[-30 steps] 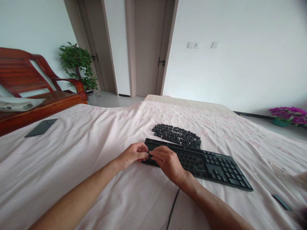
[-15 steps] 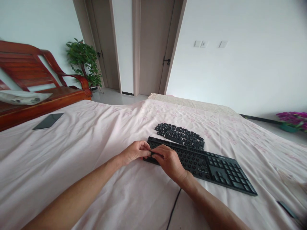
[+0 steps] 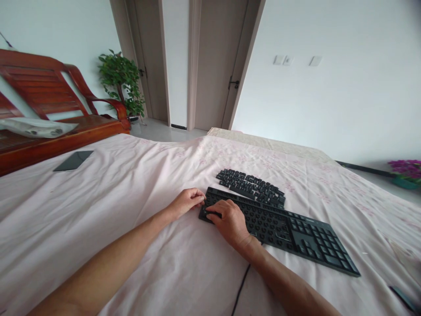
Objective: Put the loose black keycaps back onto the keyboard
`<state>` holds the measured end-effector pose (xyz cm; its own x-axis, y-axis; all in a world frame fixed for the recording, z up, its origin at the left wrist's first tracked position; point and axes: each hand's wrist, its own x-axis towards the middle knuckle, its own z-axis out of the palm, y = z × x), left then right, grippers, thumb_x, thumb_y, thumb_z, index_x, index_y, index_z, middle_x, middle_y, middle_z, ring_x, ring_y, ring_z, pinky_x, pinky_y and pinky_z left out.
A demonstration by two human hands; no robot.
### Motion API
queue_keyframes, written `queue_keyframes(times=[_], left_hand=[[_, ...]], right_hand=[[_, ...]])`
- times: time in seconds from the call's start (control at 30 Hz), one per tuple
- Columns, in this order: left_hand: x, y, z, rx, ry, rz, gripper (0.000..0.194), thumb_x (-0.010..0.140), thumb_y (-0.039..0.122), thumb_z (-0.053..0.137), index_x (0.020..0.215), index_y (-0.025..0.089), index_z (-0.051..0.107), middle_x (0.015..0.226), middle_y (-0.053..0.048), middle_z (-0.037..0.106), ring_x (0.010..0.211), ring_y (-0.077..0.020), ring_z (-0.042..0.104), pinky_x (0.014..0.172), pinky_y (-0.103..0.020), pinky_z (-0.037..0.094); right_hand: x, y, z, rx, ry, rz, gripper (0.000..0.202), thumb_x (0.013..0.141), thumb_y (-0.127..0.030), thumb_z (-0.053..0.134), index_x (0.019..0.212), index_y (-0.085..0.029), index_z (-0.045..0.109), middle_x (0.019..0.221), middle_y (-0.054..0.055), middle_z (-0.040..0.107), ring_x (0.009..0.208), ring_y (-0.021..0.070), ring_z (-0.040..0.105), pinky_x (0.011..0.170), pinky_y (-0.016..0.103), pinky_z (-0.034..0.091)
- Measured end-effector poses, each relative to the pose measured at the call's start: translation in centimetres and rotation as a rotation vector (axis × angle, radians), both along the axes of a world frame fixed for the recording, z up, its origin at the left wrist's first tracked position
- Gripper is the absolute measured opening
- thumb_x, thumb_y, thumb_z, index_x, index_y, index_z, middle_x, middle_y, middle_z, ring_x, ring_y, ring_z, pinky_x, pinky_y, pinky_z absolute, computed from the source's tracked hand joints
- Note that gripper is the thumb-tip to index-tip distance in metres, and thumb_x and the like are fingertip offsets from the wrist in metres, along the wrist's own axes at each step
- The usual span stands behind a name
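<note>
A black keyboard (image 3: 301, 239) lies aslant on the pink bedsheet. Its right part has keys, while most of its left part shows bare key sockets. Just off its left end is my left hand (image 3: 188, 202), thumb and fingers pinched together; whatever they might hold is too small to make out. Over the left end of the keyboard, my right hand (image 3: 230, 221) reaches down with bent fingers, index and thumb at the lower left sockets. Anything between those fingertips is hidden. Loose black keycaps (image 3: 251, 186) lie in rows right behind the keyboard.
A black cable (image 3: 241, 285) runs toward me beneath my right forearm. A dark flat phone-like slab (image 3: 74, 160) rests at the left, and a dark object (image 3: 404, 298) at the lower right. Beyond the bed stand a wooden bench (image 3: 108, 115) and a potted plant (image 3: 120, 81).
My hands have come apart from a shared pinch around a small dark piece. The right one now rests lower on the keyboard's left end. The whole view has shifted slightly.
</note>
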<state>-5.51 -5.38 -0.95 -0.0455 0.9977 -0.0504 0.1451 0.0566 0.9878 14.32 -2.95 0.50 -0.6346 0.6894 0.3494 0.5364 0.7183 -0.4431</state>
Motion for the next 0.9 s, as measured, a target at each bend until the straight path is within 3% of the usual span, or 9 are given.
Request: queue_keyframes(times=[0.4, 0.63, 0.73, 0.9], left_hand=[[0.3, 0.0, 0.1, 0.024, -0.009, 0.018, 0.026, 0.075, 0.036, 0.061, 0.089, 0.014, 0.063, 0.075, -0.003, 0.065, 0.062, -0.0124, 0.054, 0.053, -0.022, 0.036], [1.1, -0.1, -0.7, 0.049, 0.046, 0.129, 0.031, 0.075, 0.043, 0.061, 0.092, 0.018, 0.065, 0.077, -0.002, 0.066, 0.066, -0.0159, 0.058, 0.052, -0.023, 0.039], [1.3, 0.1, -1.2, 0.066, 0.063, 0.159, 0.031, 0.075, 0.043, 0.061, 0.094, 0.019, 0.066, 0.075, -0.003, 0.067, 0.068, -0.0174, 0.060, 0.056, -0.024, 0.043], [1.3, 0.3, -1.7, 0.067, 0.095, 0.166, 0.033, 0.077, 0.040, 0.058, 0.102, 0.019, 0.065, 0.078, -0.004, 0.069, 0.069, -0.0185, 0.063, 0.060, -0.026, 0.045]], right_hand=[[0.0, 0.4, 0.8, 0.004, -0.014, 0.005, 0.015, 0.079, -0.029, 0.068, 0.093, -0.031, 0.073, 0.092, 0.000, 0.070, 0.089, 0.0196, 0.058, 0.084, 0.032, 0.043], [4.6, 7.0, 2.8, -0.001, 0.076, -0.238, 0.016, 0.080, -0.027, 0.063, 0.092, -0.028, 0.073, 0.093, 0.001, 0.069, 0.087, 0.0183, 0.061, 0.080, 0.030, 0.046], [6.0, 9.7, 2.8, -0.039, 0.065, -0.283, 0.018, 0.079, -0.028, 0.062, 0.094, -0.026, 0.073, 0.092, 0.002, 0.068, 0.084, 0.0181, 0.062, 0.077, 0.030, 0.047], [4.4, 10.5, 1.7, -0.017, -0.022, -0.241, 0.019, 0.079, -0.027, 0.063, 0.095, -0.027, 0.073, 0.093, 0.001, 0.068, 0.084, 0.0173, 0.063, 0.074, 0.027, 0.046]])
